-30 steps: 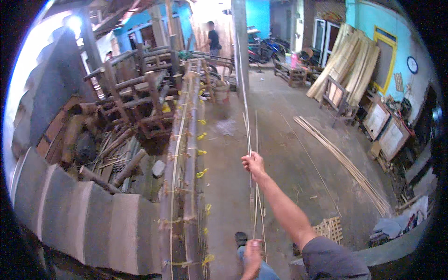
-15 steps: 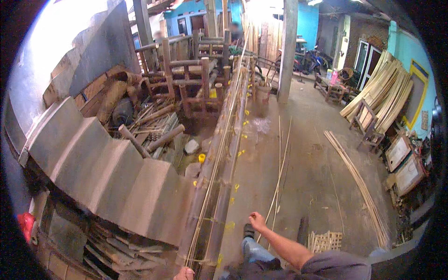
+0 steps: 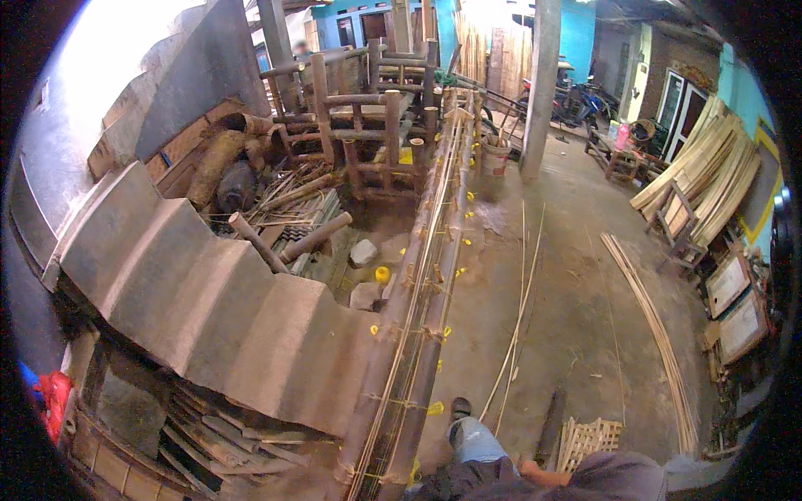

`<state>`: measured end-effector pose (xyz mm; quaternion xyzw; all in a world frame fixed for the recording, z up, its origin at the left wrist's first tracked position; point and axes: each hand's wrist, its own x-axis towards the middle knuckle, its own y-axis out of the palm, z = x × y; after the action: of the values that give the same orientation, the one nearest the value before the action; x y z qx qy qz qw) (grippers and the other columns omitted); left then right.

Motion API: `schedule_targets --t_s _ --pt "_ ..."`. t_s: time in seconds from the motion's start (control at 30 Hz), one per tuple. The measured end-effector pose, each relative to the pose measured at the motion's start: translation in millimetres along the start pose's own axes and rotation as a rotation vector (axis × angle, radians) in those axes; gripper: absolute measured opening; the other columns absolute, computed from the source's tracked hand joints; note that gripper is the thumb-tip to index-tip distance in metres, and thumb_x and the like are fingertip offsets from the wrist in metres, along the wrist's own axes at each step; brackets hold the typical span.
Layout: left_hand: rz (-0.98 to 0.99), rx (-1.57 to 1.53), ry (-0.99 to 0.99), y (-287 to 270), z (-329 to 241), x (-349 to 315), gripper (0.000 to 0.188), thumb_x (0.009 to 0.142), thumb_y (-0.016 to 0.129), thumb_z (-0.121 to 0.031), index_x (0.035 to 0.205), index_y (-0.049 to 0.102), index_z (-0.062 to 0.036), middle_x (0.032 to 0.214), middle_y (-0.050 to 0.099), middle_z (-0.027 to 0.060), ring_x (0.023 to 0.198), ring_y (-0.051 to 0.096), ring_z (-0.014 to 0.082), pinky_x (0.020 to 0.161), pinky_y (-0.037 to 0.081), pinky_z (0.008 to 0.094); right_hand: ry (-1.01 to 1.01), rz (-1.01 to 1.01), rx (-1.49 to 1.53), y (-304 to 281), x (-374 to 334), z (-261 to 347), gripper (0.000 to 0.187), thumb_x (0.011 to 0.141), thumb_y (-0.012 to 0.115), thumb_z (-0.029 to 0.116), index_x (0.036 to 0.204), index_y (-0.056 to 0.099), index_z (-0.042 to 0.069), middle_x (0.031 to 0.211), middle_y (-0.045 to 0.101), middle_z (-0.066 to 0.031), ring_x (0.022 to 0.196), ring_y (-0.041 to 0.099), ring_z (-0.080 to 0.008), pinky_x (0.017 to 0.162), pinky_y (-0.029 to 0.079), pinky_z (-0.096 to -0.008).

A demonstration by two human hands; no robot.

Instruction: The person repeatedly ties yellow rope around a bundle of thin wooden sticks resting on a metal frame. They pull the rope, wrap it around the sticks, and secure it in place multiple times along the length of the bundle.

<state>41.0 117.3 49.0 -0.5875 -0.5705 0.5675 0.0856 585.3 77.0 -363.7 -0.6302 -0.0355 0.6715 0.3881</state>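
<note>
A long rack of dark bamboo poles runs away from me, just left of my leg. Thin pale bamboo strips lie lengthwise along it, between and over the poles. Short yellow ties dot its right edge. My right hand is low, beside my thigh in blue jeans; its fingers are mostly hidden, so what it holds, if anything, does not show. A woven bamboo lattice piece lies on the floor near my right forearm. My left hand is out of the picture.
Grey stepped concrete flanks the rack on the left. Loose strips and a bundle of thin strips lie on the floor at right. A concrete post and a bamboo frame stand farther off. Bamboo slats lean against the right wall.
My right hand has dropped back from beside the rack to my thigh. My left hand has left the picture at the lower edge. The whole view has shifted, with the rack now farther right.
</note>
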Motion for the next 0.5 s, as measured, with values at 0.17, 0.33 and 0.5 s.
schedule_targets --t_s 0.17,0.33,0.5 --pt "-0.086 -0.062 -0.007 -23.3 -73.9 40.2 0.044 0.099 0.044 -0.033 0.126 0.056 -0.0005 0.121 0.06 0.0202 0.11 0.056 0.0393 0.092 0.043 0.0484 0.023 -0.011 -0.063 -63.4 40.1 26.6 0.028 0.076 0.063 0.033 0.076 0.071 0.007 0.079 0.07 -0.0146 0.078 0.068 -0.0319 0.07 0.054 -0.0437" --pt "-0.263 -0.116 -0.087 -34.0 -160.8 77.0 0.044 0.098 0.045 -0.033 0.126 0.055 0.0 0.121 0.06 0.0201 0.111 0.056 0.0382 0.093 0.043 0.0473 -0.014 -0.083 -0.015 -148.3 141.9 44.2 0.027 0.074 0.067 0.032 0.078 0.072 0.006 0.081 0.07 -0.0179 0.083 0.068 -0.034 0.075 0.054 -0.045" --pt "-0.353 -0.37 0.16 -34.0 -299.2 185.5 0.044 0.098 0.046 -0.032 0.126 0.055 0.0006 0.122 0.06 0.0199 0.111 0.056 0.0371 0.094 0.043 0.0462 0.212 -0.129 0.418 -269.7 333.0 -52.6 0.033 0.071 0.066 0.036 0.079 0.072 0.004 0.075 0.069 -0.0164 0.078 0.069 -0.0329 0.071 0.055 -0.0453"
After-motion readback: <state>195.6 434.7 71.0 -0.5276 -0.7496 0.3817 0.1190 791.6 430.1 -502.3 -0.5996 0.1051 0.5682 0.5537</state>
